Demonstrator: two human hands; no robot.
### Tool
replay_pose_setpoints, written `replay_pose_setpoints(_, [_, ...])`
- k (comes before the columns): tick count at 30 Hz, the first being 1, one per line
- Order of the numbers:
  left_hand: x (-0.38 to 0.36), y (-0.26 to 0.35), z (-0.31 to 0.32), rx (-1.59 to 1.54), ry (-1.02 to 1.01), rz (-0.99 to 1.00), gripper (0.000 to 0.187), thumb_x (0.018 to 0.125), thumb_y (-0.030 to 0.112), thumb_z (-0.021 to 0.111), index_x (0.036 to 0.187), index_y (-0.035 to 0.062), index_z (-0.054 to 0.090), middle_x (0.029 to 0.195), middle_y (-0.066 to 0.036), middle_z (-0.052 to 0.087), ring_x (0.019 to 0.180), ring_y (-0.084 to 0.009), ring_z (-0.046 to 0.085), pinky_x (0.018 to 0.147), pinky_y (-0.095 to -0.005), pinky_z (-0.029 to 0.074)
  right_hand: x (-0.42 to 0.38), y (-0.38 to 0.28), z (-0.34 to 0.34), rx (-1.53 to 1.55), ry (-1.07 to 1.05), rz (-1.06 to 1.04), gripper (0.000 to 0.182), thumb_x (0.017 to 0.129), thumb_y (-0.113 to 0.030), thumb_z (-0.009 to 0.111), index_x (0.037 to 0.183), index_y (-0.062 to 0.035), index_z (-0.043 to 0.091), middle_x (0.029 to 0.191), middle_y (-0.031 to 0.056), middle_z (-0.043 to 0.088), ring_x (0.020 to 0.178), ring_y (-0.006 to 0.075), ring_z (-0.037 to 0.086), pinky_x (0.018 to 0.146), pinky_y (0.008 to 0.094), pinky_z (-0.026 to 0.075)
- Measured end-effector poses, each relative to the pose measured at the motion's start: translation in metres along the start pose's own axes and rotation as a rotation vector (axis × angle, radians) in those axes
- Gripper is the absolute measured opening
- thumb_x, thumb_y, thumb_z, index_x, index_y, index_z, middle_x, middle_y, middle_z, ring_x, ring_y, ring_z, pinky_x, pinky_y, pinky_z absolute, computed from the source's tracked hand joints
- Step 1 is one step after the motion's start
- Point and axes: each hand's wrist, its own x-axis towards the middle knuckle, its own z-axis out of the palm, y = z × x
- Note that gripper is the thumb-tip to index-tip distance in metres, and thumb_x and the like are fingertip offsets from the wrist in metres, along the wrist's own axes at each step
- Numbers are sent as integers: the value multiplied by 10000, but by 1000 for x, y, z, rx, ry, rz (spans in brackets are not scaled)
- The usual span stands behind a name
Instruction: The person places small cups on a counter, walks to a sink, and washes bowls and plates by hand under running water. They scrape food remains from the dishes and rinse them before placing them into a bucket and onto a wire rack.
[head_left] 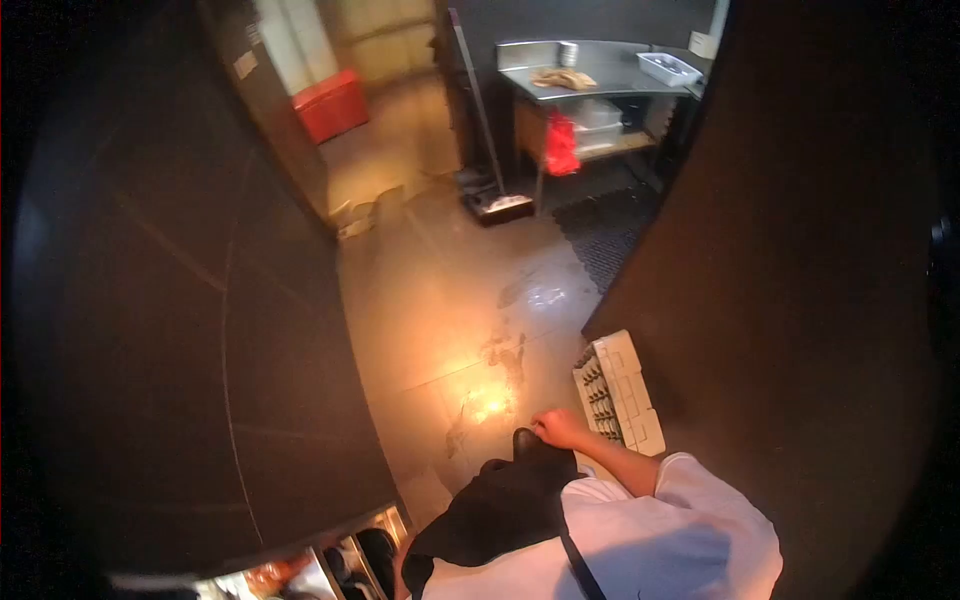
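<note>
My right hand (560, 428) is in front of my body, beside the black apron (505, 495); its fingers look curled, and whether they hold anything is too small to tell. Just right of it, a pale crate (628, 390) with rows of small compartments or bottles stands against the dark wall. My left hand is hidden; only a sliver of that arm shows at the lower edge, near a counter with metal trays (335, 570).
A wet, shiny floor (430, 300) stretches ahead between dark walls. Farther off are a broom with a dustpan (500, 207), a black mat (605, 230), a metal table (620, 75) with a white container (668, 68), a red cloth (561, 145) and a red box (331, 106).
</note>
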Motion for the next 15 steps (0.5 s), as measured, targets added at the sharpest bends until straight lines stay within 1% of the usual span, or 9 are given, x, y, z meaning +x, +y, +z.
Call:
replay_pose_setpoints(2, [22,43,7,-263,-137,-22,364,918,227,591,1234,52,635,1114,-178,673,1049,-348,651,843,-474,547,16,30,-31,9,21,82,250,872,-256,636,1024,-96,752,962,163,738,930,371,696,824,482,552])
replay_pose_setpoints(3, [31,66,2,-345,-158,-18,357,916,216,587,1230,52,636,1103,-176,673,1034,-344,651,830,-470,546,27,45,-49,7,30,115,251,875,-257,635,1026,-94,751,959,161,739,934,370,696,827,484,551])
replay_pose_setpoints(5, [48,109,-13,-461,-188,4,345,911,196,580,1220,52,637,1080,-172,673,1003,-334,651,804,-464,544,55,54,-90,54,33,121,280,885,-271,629,1074,-96,739,989,156,741,955,368,694,851,484,544])
replay_pose_setpoints(10, [100,193,-64,-556,-221,49,320,901,144,562,1197,50,640,1025,-162,672,927,-312,652,739,-447,539,142,96,-149,40,-7,156,331,895,-315,630,1131,-101,723,1050,159,737,1001,369,688,889,482,537])
replay_pose_setpoints(13, [147,244,-114,-589,-229,71,309,894,113,551,1183,49,641,991,-156,671,881,-298,652,700,-437,536,204,125,-182,-36,5,108,345,905,-337,620,1134,-101,723,1072,164,733,1018,371,687,896,488,536])
replay_pose_setpoints(15, [188,277,-155,-607,-229,79,304,890,92,544,1174,49,643,969,-152,671,851,-289,652,674,-430,535,240,158,-206,-43,-8,144,341,906,-338,611,1123,-101,724,1072,171,730,1016,373,685,891,491,536])
